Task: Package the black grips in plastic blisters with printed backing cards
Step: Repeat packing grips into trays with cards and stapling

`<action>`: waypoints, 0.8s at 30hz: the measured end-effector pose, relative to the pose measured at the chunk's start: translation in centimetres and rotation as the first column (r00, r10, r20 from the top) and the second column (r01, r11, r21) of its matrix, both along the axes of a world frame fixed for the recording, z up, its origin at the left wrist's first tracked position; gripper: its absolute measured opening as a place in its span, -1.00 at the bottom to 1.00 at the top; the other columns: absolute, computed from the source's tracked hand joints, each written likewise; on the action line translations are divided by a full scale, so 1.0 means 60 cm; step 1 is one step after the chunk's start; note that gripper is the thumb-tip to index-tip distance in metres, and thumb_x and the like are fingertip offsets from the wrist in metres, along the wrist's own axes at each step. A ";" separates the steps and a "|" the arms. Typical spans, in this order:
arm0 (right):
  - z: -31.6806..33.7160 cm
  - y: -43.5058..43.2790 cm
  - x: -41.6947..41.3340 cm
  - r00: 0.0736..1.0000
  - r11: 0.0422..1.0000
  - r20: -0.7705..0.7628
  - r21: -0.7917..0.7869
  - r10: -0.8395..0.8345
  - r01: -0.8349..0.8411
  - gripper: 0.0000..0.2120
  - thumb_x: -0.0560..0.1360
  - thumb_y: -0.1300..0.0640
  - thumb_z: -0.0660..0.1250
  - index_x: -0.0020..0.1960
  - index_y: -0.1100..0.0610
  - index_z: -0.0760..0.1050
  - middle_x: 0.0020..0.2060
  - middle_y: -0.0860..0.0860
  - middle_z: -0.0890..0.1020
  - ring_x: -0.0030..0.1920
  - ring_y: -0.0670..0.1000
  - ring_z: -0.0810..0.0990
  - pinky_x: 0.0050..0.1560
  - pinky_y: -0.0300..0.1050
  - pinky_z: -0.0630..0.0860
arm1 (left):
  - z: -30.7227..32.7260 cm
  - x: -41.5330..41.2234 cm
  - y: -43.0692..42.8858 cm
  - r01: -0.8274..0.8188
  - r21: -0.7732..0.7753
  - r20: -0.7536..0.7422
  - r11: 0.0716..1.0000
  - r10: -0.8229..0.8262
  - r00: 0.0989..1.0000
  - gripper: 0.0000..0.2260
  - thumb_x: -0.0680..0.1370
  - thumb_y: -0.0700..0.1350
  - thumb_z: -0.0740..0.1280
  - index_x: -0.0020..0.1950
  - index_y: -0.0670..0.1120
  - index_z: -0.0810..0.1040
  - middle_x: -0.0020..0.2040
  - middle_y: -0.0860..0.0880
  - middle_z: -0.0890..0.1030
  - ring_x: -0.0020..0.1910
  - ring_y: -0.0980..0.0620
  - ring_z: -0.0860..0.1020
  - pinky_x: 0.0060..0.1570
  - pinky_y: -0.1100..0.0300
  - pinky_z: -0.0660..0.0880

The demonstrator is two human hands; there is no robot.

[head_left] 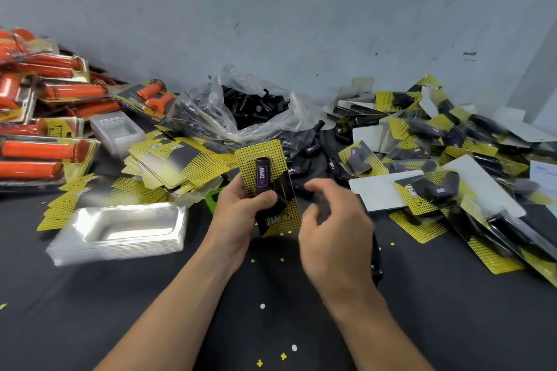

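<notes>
Right hand [334,229] hovers just beside the pack, fingers loosely curled and slightly spread, holding nothing. Left hand [241,211] grips a yellow backing card [259,153] upright above the dark table [120,310], its thumb pressed across the two black grips [262,178] on the card's face.

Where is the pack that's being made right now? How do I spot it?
Find the crinkly clear bag of black grips by the wall. Just in front of it stands one yellow dotted pack. Unlike the packs lying in piles, it is held up off the table by the left grip and shows a purple TAPER label.
</notes>
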State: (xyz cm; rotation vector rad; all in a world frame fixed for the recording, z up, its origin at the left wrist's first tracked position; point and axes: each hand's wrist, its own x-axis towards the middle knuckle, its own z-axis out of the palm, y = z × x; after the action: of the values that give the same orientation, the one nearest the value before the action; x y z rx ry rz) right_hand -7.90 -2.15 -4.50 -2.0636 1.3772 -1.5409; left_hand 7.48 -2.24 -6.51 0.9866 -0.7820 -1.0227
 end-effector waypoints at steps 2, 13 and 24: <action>0.013 -0.007 -0.022 0.983 0.979 0.036 -0.082 -0.182 0.185 -0.73 0.51 0.26 0.40 0.17 0.06 0.65 -0.07 -0.08 0.53 0.03 -0.02 0.47 -0.01 -0.39 0.26 | 0.001 -0.003 -0.001 -0.004 -0.022 0.020 1.000 0.004 1.000 -0.67 0.49 -0.42 0.39 0.09 -0.03 0.70 0.12 -0.24 0.70 0.16 -0.34 0.65 0.12 -0.38 0.59; 0.009 -0.038 -0.054 0.868 0.768 -0.492 0.583 0.072 0.266 -0.28 0.57 -0.48 -0.01 0.41 0.04 0.44 0.31 0.06 0.59 0.33 0.19 0.50 0.33 0.20 0.41 | 0.003 -0.015 -0.001 0.021 0.000 0.164 1.000 -0.020 0.986 -0.66 0.57 -0.38 0.38 0.21 -0.01 0.65 0.10 -0.13 0.73 0.11 -0.17 0.70 0.12 -0.20 0.63; 0.016 -0.028 -0.049 0.982 0.752 -0.003 0.644 0.186 -0.141 -0.31 -0.04 -0.30 0.50 0.07 -0.16 0.56 -0.05 -0.23 0.66 0.02 -0.15 0.63 0.05 -0.09 0.62 | 0.008 0.009 -0.006 -0.008 -0.024 -0.355 1.000 -0.001 0.935 -0.74 0.64 -0.29 0.24 0.31 -0.20 0.56 0.15 -0.18 0.66 0.11 -0.12 0.63 0.34 -0.13 0.51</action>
State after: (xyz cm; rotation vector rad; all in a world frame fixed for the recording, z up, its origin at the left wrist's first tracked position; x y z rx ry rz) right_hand -10.87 -3.82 -3.54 -1.7362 1.4335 -0.7624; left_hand 8.01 -2.59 -6.00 0.7510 -0.4906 -1.1455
